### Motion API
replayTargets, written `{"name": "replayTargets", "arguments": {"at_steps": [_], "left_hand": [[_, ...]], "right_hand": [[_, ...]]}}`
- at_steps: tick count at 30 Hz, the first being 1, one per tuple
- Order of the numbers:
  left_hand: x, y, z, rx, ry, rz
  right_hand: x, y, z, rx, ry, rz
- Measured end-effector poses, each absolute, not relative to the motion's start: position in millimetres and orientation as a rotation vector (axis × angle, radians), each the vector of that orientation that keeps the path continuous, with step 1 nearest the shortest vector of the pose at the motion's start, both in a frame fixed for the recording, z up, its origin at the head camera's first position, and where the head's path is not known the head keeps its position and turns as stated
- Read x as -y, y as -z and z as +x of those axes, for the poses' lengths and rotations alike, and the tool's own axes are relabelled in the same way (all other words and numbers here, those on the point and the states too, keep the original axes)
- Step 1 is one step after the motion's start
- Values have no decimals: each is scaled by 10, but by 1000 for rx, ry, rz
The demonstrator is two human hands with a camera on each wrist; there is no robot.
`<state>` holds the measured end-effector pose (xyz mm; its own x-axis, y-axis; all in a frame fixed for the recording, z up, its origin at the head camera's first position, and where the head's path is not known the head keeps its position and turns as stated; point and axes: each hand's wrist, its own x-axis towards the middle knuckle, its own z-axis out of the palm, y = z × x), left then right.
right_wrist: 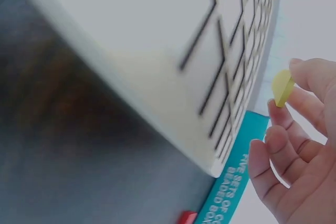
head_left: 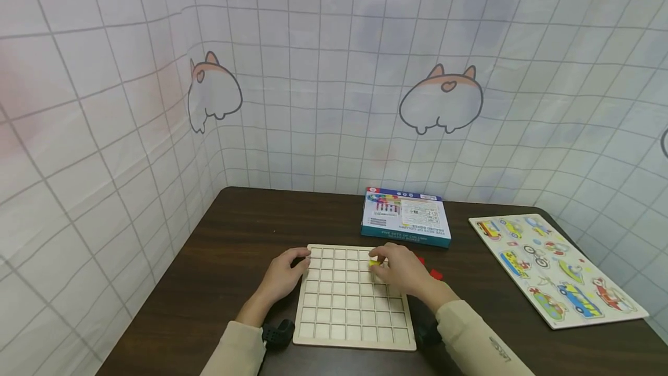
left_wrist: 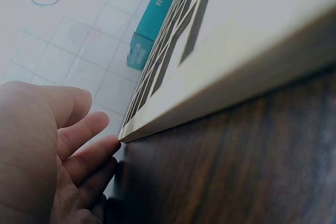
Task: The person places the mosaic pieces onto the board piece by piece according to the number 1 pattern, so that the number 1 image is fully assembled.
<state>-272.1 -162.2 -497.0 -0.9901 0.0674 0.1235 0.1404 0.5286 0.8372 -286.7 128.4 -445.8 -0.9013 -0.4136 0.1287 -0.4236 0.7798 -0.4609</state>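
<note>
One yellow piece (right_wrist: 283, 88), pinched in my right hand (head_left: 402, 270), over the gridded board (head_left: 338, 302) near its far right corner; left hand (head_left: 283, 276) relaxed, by the far left corner; step, I judge: placing; next calls for alignment, then release

The board (head_left: 338, 302) looks smooth, matt wood; piece (right_wrist: 282, 86), smooth, matt; counter (head_left: 224, 248), wood-grained; box (head_left: 407, 238), smooth card; curtain (head_left: 323, 74), creased cloth.

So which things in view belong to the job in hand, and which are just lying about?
In use:
gridded board
yellow piece, pinched by the right hand
left hand, at the gridded board's edge
red pieces, probably

Apparently lying about:
printed box
picture board
</note>
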Motion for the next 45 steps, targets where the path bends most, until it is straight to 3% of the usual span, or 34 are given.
{"name": "replayTargets", "arguments": {"at_steps": [28,45], "left_hand": [[1628,4968,-2719,2666,1499,-219],[1640,4957,-2701,2663,1482,-238]], "right_hand": [[-1012,4529,-2940,3028,-623,828],[-1084,4480,-2973,3098,-839,897]]}}
